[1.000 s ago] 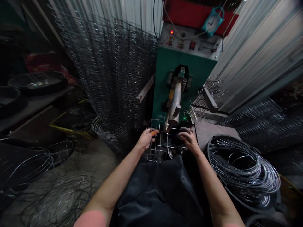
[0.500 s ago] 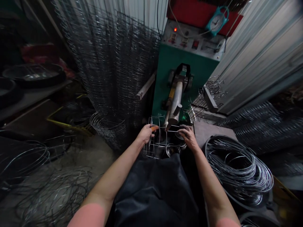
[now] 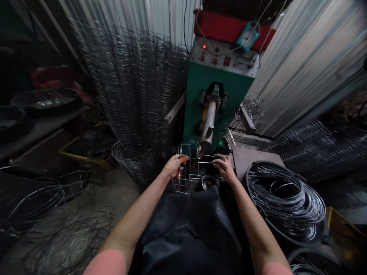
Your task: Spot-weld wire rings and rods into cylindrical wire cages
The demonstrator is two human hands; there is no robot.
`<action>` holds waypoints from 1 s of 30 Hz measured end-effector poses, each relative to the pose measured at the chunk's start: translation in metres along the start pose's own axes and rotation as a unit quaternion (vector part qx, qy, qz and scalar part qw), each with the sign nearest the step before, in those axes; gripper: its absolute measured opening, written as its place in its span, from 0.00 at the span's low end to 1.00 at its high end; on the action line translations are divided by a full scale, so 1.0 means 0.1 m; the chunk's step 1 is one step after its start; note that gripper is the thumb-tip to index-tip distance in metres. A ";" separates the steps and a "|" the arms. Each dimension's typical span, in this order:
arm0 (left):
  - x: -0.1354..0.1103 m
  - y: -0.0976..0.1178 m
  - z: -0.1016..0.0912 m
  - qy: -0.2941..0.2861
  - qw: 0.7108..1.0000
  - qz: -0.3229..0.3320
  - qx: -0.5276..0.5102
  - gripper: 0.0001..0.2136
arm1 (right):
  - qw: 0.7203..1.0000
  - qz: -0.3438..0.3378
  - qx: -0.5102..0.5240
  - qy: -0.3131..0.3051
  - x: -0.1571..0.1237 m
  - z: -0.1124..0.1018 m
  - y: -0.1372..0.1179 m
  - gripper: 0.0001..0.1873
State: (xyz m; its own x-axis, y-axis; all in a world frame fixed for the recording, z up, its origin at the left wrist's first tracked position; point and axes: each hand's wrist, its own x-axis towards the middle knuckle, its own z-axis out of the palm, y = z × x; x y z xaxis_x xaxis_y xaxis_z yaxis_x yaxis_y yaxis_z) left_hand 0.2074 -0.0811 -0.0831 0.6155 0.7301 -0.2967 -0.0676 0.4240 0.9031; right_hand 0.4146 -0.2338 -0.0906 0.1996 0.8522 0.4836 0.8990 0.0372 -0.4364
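Left hand (image 3: 174, 166): closed around the side of a welded wire cage (image 3: 189, 170); orange finger covering (image 3: 185, 159). Right hand (image 3: 225, 168): curled over a crosswire of the cage. Cage: held upright, just below the electrode arm (image 3: 208, 124) of a green spot-welding machine (image 3: 195, 114). To the right, coiled steel wire (image 3: 286, 202); to the left, stacked wire mesh (image 3: 129, 95).

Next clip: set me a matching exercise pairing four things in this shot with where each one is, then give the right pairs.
Things: 1 left hand; 2 right hand; 3 teal clock; 4 coiled wire.
Places: A on the red board above the control panel; B right of the right forearm; C on the left side of the wire frame; D at the frame's straight wires.
Pairs: 1C, 2D, 3A, 4B.
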 end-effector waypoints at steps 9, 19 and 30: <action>-0.69 -0.03 -0.18 0.000 0.998 -0.030 -0.055 0.16 | 0.998 -0.039 0.028 -0.030 -0.26 -0.30 -0.61 0.09; -1.18 0.04 -0.62 -0.014 0.962 -0.155 -0.223 0.03 | 0.991 0.031 0.075 -0.106 -1.40 -0.31 -0.13 0.31; -0.92 -0.56 -0.47 -0.125 0.898 -0.305 -0.290 0.20 | 0.964 -0.036 0.093 -0.245 -2.02 0.35 -0.94 0.16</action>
State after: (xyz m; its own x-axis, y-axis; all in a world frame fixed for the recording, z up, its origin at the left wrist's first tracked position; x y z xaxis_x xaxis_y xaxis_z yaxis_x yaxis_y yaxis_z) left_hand 0.1180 -0.1470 -0.1212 0.8293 0.1537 -0.5373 -0.0099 0.9653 0.2610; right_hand 0.2763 -0.3915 -0.1740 -0.1104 0.9866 0.1204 0.8089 0.1596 -0.5658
